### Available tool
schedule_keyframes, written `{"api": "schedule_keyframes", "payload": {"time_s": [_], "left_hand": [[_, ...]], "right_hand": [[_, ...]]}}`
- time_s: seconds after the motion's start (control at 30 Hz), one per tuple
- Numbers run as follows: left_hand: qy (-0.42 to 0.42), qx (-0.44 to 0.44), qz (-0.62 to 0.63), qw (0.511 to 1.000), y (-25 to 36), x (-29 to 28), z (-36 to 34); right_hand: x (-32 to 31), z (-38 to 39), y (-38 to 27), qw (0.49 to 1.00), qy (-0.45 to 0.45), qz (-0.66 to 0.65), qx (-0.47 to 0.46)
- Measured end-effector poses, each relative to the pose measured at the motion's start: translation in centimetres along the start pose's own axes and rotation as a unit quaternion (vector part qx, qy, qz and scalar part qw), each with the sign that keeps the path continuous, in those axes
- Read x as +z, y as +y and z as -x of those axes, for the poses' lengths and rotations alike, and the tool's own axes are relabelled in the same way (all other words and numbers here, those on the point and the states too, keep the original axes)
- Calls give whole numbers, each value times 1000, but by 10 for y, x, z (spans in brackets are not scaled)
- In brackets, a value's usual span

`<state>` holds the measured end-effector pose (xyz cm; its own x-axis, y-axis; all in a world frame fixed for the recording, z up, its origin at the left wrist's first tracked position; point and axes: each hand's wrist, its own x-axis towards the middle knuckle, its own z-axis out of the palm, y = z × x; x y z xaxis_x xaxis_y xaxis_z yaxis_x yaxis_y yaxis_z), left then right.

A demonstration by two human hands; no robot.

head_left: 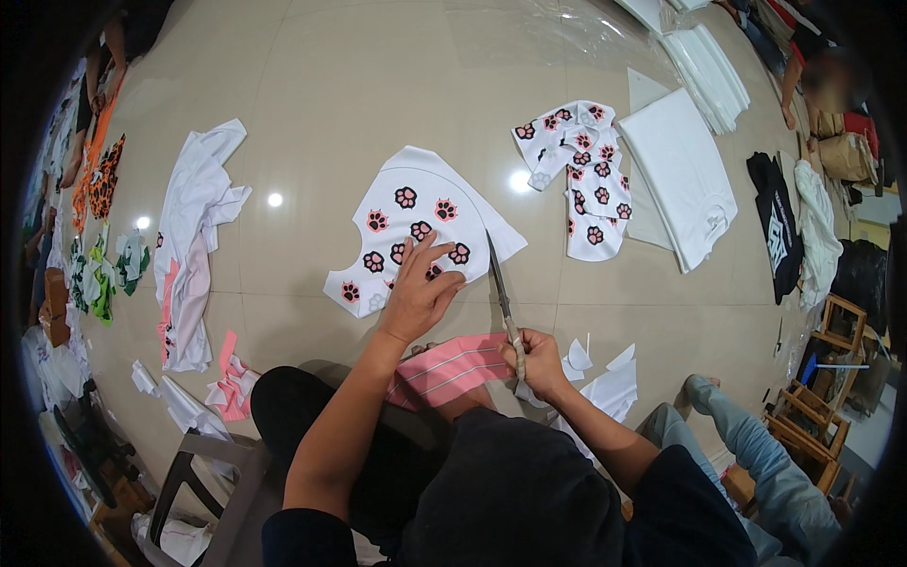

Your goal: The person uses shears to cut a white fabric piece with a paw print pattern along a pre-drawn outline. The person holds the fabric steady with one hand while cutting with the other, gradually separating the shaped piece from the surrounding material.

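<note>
A white cloth piece with black and pink paw prints (406, 197) lies on the tiled floor before me, a thin curved line running near its right edge. My left hand (422, 291) rests on its lower part, fingers stretched out and spread. Holding large scissors (502, 290) by their wrapped handles, my right hand (540, 363) is closed. The dark blades reach up to the cloth's right side, at the line; whether they are parted I cannot tell. A pink striped cloth (452, 370) lies beneath my wrists, close to the scissor handles.
More paw-print pieces (595, 180) lie to the right beside a folded white cloth stack (677, 170). White and pink cloth (194, 255) lies left. Scraps (609, 386) are near my right arm. A grey plastic chair (203, 491) stands lower left. Other people sit around the edges.
</note>
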<state>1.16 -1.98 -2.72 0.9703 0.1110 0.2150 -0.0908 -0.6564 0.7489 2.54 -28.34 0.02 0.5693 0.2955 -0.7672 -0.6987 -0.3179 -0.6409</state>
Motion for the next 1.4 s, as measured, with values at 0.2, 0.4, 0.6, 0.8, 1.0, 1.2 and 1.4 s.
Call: {"api": "schedule_keyframes", "payload": {"time_s": [0.2, 0.4, 0.6, 0.8, 1.0, 1.2, 1.4], "left_hand": [[-5, 2, -7, 1000, -1, -3, 2], [-23, 17, -35, 999, 2, -9, 4], [39, -38, -100, 993, 25, 17, -1], [38, -41, -120, 991, 20, 27, 6], [32, -38, -97, 994, 20, 27, 5], [31, -35, -97, 994, 19, 26, 6], [29, -33, -96, 994, 18, 26, 6]], "right_hand": [[-3, 7, 0, 1000, -13, 11, -6], [-6, 17, 4, 999, -6, 32, 9], [-3, 22, 12, 1000, 0, 21, 21], [3, 18, 9, 999, 8, 49, 10], [2, 8, 15, 1000, 2, 13, -11], [7, 8, 10, 1000, -1, 3, -14], [9, 11, 3, 1000, 4, 10, -1]]}}
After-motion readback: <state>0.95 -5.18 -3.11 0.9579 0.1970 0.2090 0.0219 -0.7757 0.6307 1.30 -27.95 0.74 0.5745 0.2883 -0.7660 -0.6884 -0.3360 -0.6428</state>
